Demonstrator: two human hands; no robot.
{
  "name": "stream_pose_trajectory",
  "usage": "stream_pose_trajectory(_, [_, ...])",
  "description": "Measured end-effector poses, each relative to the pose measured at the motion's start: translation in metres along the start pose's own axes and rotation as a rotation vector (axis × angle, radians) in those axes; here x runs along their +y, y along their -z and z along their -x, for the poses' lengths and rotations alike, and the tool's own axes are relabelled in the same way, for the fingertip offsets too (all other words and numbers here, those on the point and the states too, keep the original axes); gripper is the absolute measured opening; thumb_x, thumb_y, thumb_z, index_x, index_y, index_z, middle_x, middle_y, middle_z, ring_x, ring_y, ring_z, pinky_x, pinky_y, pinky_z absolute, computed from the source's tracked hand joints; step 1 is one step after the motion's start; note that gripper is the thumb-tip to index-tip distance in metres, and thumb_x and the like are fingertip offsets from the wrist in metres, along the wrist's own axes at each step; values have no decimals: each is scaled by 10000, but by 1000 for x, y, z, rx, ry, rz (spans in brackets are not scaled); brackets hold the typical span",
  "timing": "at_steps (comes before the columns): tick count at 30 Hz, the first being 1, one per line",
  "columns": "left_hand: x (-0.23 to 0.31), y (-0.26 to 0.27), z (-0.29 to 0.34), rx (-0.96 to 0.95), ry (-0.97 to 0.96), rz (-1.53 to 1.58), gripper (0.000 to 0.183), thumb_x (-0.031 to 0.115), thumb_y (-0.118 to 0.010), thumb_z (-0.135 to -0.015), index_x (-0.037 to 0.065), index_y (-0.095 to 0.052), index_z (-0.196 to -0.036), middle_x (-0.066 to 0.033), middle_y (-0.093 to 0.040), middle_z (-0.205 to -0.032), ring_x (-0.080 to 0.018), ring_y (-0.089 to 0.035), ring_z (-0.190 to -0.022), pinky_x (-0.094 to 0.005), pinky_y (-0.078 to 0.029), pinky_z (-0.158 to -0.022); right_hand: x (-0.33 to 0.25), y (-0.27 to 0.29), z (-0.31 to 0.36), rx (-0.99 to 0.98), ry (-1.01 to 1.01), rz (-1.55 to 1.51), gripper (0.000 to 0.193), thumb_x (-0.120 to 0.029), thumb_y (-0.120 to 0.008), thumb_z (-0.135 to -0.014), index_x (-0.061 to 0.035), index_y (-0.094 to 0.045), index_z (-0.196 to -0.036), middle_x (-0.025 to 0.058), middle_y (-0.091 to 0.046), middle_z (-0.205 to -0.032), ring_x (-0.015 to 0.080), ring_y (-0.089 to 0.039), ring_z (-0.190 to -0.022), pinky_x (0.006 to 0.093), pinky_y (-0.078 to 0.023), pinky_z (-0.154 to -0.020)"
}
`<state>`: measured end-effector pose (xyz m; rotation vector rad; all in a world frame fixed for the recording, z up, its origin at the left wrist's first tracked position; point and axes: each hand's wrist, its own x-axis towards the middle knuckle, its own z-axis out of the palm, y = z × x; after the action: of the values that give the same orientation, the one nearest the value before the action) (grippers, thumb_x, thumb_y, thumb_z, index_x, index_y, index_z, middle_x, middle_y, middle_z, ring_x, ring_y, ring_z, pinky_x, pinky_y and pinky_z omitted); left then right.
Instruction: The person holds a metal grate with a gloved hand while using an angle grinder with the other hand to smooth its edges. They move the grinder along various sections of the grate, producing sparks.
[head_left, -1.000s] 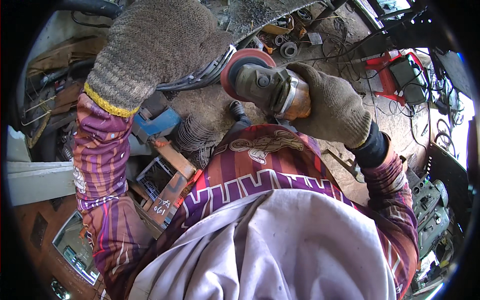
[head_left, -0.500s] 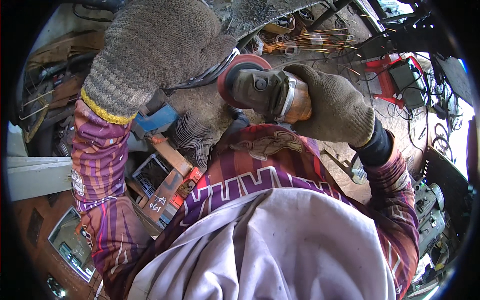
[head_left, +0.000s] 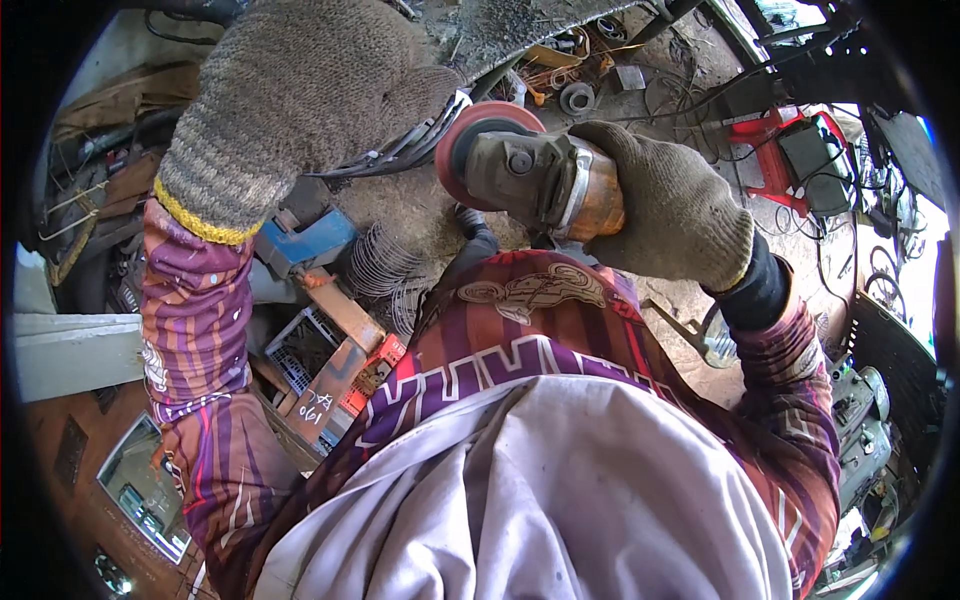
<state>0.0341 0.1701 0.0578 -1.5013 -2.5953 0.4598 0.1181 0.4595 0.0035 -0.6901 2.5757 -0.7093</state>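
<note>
While the right hand (head_left: 670,205) wraps its knitted glove snugly around the orange body of an angle grinder (head_left: 530,175), the head view puts that tool centre stage, just above the waist of the patterned shirt (head_left: 540,290), its reddish disc (head_left: 457,135) aimed leftward. And look how close it gets: the thin grey strips (head_left: 395,153) reach right up beside the disc's rim, though whether they touch cannot be told, nor whether the disc is spinning. Over on the left, the left hand (head_left: 300,100) shows the back of its glove above those strips; its fingers are hidden, so how far they close, and whether they grip the strips, cannot be told. Here's the danger, by all appearances: with the disc turning, a snagged strip end could kick the grinder back toward the body, or jerk the strips about. Loose knit is another worry, since the left glove sits so near the rim that a caught thread might drag fingers in. That pale cloth (head_left: 540,490) hanging below could catch too, should the grinder dip; a slackening right-hand hold would likely be the cause.
</note>
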Motion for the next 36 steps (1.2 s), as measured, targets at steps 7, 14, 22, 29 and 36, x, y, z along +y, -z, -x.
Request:
stream_pose_trajectory(7, [-7,1,4,135,-241,-192,219,315,-624,-955,112,-698,-993,-88,-638,-827,-284,-645,-713,-438,-516,-636,6,-3,6,23,-10,-132,807,-212,-857,-602,-71,-532,-1326,182,-684,-1132,372,-680,-1034,440,-559,-880])
stream_pose_trajectory(14, [1,15,-4,-21,43,96,320,372,-602,-966,88,-686,-845,-123,-606,-752,-328,-638,-721,-462,-503,-656,2,2,5,19,-36,-69,790,-210,-852,-607,-76,-540,-1321,176,-692,-1117,372,-688,-1012,443,-561,-877])
stream_pose_trajectory(22, [3,11,2,5,15,71,414,427,-586,-972,66,-659,-783,-128,-577,-712,-327,-609,-672,-456,-487,-630,8,0,8,2,-20,-95,779,-231,-859,-620,-69,-547,-1315,181,-684,-1125,366,-683,-1024,433,-560,-877])
stream_pose_trajectory(29, [8,20,0,-10,63,87,439,437,-608,-960,63,-622,-730,-131,-556,-680,-325,-597,-652,-457,-469,-612,4,0,11,5,-10,-79,774,-289,-876,-645,-64,-548,-1309,177,-683,-1120,366,-683,-1016,430,-557,-873])
stream_pose_trajectory(36, [4,13,3,73,87,107,410,432,-637,-938,52,-667,-788,-138,-587,-708,-347,-611,-684,-463,-478,-626,8,-5,11,15,4,-74,751,-282,-874,-651,-66,-552,-1294,184,-685,-1100,368,-689,-991,432,-560,-856])
